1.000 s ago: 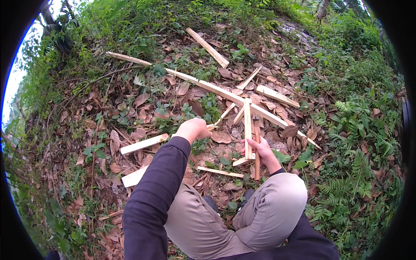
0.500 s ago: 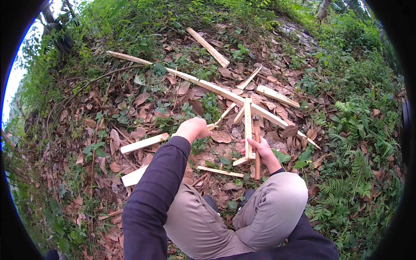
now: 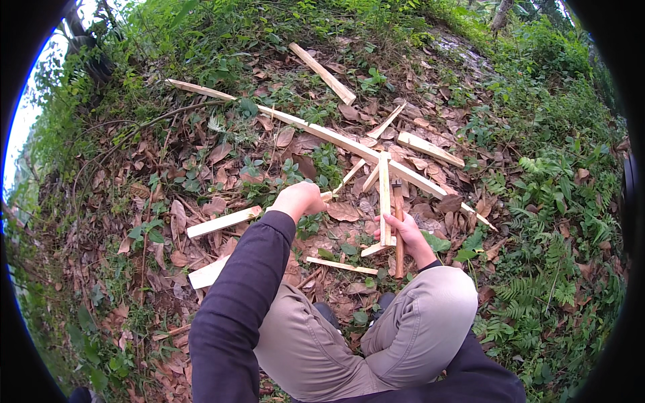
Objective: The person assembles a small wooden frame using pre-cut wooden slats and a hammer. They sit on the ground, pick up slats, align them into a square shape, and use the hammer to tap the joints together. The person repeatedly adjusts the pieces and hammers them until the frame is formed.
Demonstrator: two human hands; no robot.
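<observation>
We see soft, even daylight with barely any shadows; the sky [image 3: 20, 127] at the left edge is blown out white. Fisheye bending curves the rim, black corners frame it, and the centre stays sharp.

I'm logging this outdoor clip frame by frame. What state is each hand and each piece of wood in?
Left hand: closed on a thin wood strip.
Right hand: gripping a brown stick, held upright.
Pale slat: beside the right hand, pointing away.
Long plank: flat on the leaves.
Short plank: flat on the ground.
</observation>
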